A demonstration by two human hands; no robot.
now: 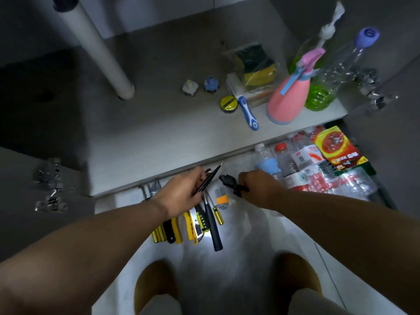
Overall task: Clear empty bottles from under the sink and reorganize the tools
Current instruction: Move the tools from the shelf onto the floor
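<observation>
- The left hand pinches a thin black pointed tool, something like tweezers, between thumb and fingers. Its long axis runs up and to the right, and the tip reaches over the front edge of the cabinet floor.
- The right hand is curled around a small black object that sticks out to the left. What it is exactly I cannot tell.
- The row of tools lies on the pale floor below the left hand, partly covered by it, so this hand is the nearer one.
- Most tools lie side by side, with the long axis pointing from the person toward the cabinet. There are yellow and black handles, one long black handle, and a set of hex keys in an orange holder between the two hands.
- In my judgement the coming move is to lay the pointed tool parallel to this row, near the hex keys.
- The empty bottles are in a heap on the floor just right of the right hand. They are clear plastic, with red caps and with red or blue labels.
</observation>
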